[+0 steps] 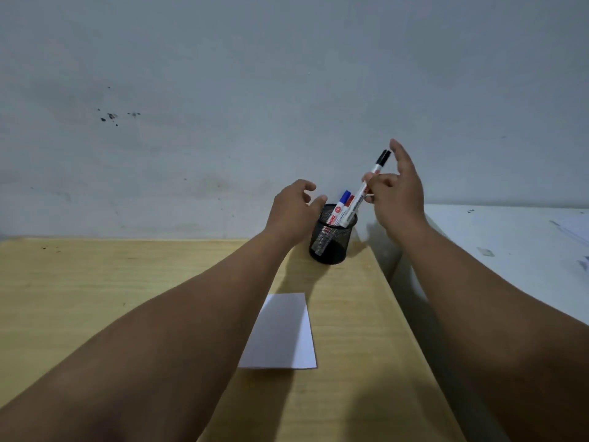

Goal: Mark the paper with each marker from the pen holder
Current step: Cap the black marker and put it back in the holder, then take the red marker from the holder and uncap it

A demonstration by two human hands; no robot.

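A black mesh pen holder (331, 244) stands near the far right corner of the wooden table (95, 298). Inside it lean a blue-capped marker (342, 202) and a red-capped marker (350, 200). My right hand (398, 196) pinches a white marker with a black cap (369, 183), tilted, its lower end still inside the holder's rim. My left hand (293, 212) hovers at the holder's left rim, fingers apart, thumb close to the mesh. A blank white paper (280, 333) lies on the table nearer to me, between my forearms.
A grey wall (223, 106) rises right behind the table. A white surface (510, 250) with some papers adjoins on the right, past the table's right edge. The wooden top stretches out to the left.
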